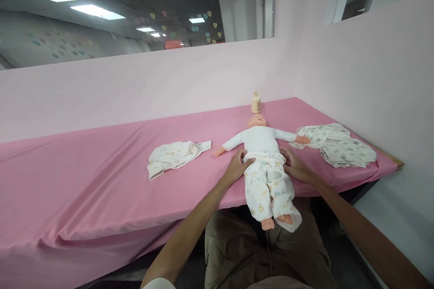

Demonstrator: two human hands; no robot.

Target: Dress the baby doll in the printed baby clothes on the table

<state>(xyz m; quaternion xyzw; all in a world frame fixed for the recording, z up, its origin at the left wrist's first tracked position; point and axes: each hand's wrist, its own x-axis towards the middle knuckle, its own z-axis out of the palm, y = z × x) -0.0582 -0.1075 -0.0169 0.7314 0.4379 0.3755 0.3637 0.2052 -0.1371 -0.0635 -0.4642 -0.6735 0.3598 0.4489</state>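
Note:
A baby doll (261, 137) in a white long-sleeved top lies on its back, arms spread, legs hanging past the near table edge. White printed baby pants (259, 185) cover it from waist to ankles, and both feet show at the cuffs. My left hand (239, 165) pinches the waistband at the left hip, thumb in front. At the opposite hip my right hand (295, 165) is closed on the same waistband, its fingertips partly hidden by cloth.
Pink cloth (111, 189) covers the table. A printed baby garment (174, 156) lies to the left, and more printed clothes (346, 149) lie at the right. A cream pump bottle (256, 104) stands beyond the doll's head. Walls border the back and right.

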